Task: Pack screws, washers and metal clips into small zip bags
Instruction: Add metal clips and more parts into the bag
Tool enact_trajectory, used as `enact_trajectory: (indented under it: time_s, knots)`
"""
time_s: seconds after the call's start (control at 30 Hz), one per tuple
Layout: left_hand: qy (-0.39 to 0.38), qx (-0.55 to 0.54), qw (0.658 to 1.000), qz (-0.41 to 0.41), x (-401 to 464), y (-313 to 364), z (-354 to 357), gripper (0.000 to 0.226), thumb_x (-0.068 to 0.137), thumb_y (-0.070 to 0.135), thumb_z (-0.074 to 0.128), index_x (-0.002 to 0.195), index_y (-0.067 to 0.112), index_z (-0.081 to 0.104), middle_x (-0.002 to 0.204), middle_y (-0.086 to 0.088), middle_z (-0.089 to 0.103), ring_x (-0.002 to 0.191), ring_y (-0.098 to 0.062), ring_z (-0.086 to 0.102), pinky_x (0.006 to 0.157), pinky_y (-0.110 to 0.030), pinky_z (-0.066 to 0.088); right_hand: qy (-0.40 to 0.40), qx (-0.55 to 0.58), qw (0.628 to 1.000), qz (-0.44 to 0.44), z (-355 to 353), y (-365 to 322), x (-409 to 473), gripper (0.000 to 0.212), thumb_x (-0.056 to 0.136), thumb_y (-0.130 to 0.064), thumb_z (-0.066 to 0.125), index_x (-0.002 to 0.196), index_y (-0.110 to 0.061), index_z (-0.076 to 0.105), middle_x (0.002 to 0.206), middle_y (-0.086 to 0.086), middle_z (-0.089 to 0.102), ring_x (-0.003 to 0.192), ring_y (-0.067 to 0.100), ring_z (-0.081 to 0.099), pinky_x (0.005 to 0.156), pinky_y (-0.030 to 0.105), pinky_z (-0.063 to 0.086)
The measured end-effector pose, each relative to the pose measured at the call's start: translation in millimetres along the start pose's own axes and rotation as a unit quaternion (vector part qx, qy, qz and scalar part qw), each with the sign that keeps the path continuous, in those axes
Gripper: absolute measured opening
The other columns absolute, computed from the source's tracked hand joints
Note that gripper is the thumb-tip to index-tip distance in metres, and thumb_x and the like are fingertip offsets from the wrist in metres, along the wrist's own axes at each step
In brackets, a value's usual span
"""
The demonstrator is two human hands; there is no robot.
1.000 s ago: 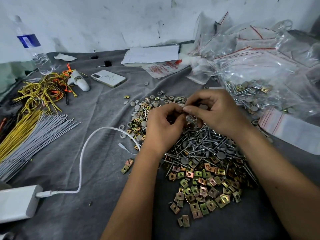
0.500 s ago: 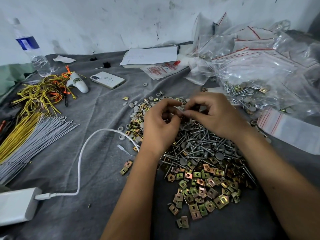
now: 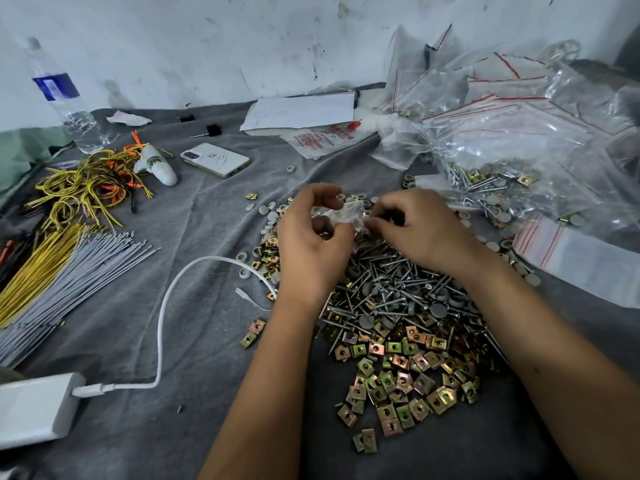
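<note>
Head view looks down on a grey cloth-covered desk where both hands meet over the far edge of a heap of hardware. The left hand has its fingers curled, thumb and forefinger pinching one side of a small clear zip bag; the right hand is likewise curled, pinching the bag's other side. The bag is crumpled and held just above the pile, and whether its mouth is open or sealed cannot be told, nor how much is inside.

Below and near to the hands lie the loose screws, long and silver, mixed with round grey washers; nearer still spreads a drift of yellowish square metal clips. More pale washers lie scattered on the far left side of the heap. Far right is a mound of filled zip bags with red seal lines, and a flat stack of empty ones lies to the right.

The step in hand looks like working one bag, either spreading its mouth to load it or pressing its seal closed. If the former, the next move calls for one hand to keep the mouth open while the other gathers a count of screws, washers and clips from the heap directly beneath. If the latter, the bag would go right onto the filled mound.
</note>
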State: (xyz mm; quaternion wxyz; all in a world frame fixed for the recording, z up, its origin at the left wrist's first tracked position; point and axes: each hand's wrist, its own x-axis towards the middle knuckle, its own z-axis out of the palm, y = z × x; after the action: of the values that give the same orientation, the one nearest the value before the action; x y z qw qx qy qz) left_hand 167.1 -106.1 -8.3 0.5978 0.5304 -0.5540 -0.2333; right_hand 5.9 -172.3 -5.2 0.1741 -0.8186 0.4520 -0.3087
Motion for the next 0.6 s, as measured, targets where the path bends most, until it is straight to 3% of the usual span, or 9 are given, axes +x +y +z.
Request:
enact_trajectory:
  time_s: [0.07, 0.2, 0.27, 0.37, 0.43, 0.53, 0.6]
  knots:
    - [0.04, 0.039, 0.998, -0.013, 2.9, 0.0, -2.3, 0.029, 0.08, 0.008, 0.065, 0.106, 0.016, 0.06, 0.097, 0.003, 0.065, 0.057, -0.017, 0.057, 0.052, -0.034, 0.049, 0.011, 0.01, 1.0, 0.007, -4.3, -9.2, 4.8, 0.017, 0.096, -0.03, 0.07, 0.079, -0.028, 0.068, 0.07, -0.017, 0.063, 0.065, -0.005, 0.06, 0.055, 0.01, 0.036]
    - [0.084, 0.126, 0.988, -0.024, 13.7, 4.1, -16.0, 0.019, 0.086, 0.016, 0.079, 0.086, 0.019, 0.061, 0.075, 0.009, 0.063, 0.059, -0.002, 0.056, 0.053, -0.017, 0.044, -0.016, 0.013, 1.0, 0.009, -19.2, -37.5, 18.9, 0.012, 0.1, -0.024, 0.064, 0.09, -0.018, 0.068, 0.08, -0.009, 0.066, 0.069, 0.008, 0.065, 0.06, 0.023, 0.049]
    - [0.102, 0.145, 0.984, -0.017, 20.2, 14.6, -26.4, 0.017, 0.087, 0.016, 0.079, 0.078, 0.015, 0.065, 0.066, 0.008, 0.06, 0.055, -0.002, 0.052, 0.053, -0.014, 0.039, -0.031, 0.017, 0.999, 0.012, -30.8, -51.5, 26.6, 0.011, 0.1, -0.021, 0.064, 0.093, -0.014, 0.069, 0.081, -0.005, 0.068, 0.063, 0.007, 0.068, 0.054, 0.02, 0.054]
    - [0.108, 0.182, 0.977, -0.027, 30.4, 40.6, -45.9, 0.02, 0.086, 0.017, 0.077, 0.07, 0.019, 0.065, 0.061, 0.008, 0.059, 0.053, -0.005, 0.05, 0.049, -0.016, 0.036, 0.011, 0.04, 0.999, -0.006, -48.5, -74.7, 36.9, 0.008, 0.094, -0.019, 0.071, 0.088, -0.014, 0.073, 0.067, -0.01, 0.067, 0.048, -0.006, 0.059, 0.048, 0.01, 0.045]
    - [0.113, 0.23, 0.966, -0.034, 37.9, 62.0, -60.8, 0.019, 0.082, 0.016, 0.073, 0.066, 0.02, 0.063, 0.058, 0.009, 0.059, 0.053, -0.004, 0.051, 0.045, -0.015, 0.034, 0.037, 0.075, 0.996, -0.022, -55.8, -90.6, 42.0, 0.009, 0.089, -0.018, 0.073, 0.081, -0.014, 0.075, 0.056, -0.011, 0.066, 0.046, -0.004, 0.056, 0.051, 0.012, 0.043]
    - [0.109, 0.299, 0.948, -0.019, 40.4, 90.2, -78.3, 0.01, 0.078, 0.014, 0.068, 0.068, 0.015, 0.068, 0.061, 0.007, 0.061, 0.057, -0.005, 0.055, 0.045, -0.015, 0.036, 0.0, 0.024, 0.999, -0.038, -58.7, -108.3, 46.0, 0.01, 0.086, -0.02, 0.073, 0.078, -0.016, 0.077, 0.058, -0.01, 0.067, 0.051, -0.005, 0.059, 0.054, 0.015, 0.044]
    - [0.119, 0.3, 0.946, -0.004, 40.3, 101.7, -83.5, 0.008, 0.077, 0.012, 0.067, 0.069, 0.012, 0.07, 0.063, 0.003, 0.063, 0.058, -0.01, 0.057, 0.047, -0.019, 0.037, 0.049, 0.071, 0.995, -0.05, -60.6, -113.0, 51.2, 0.012, 0.085, -0.021, 0.073, 0.075, -0.015, 0.076, 0.057, -0.009, 0.067, 0.049, -0.004, 0.057, 0.053, 0.015, 0.045]
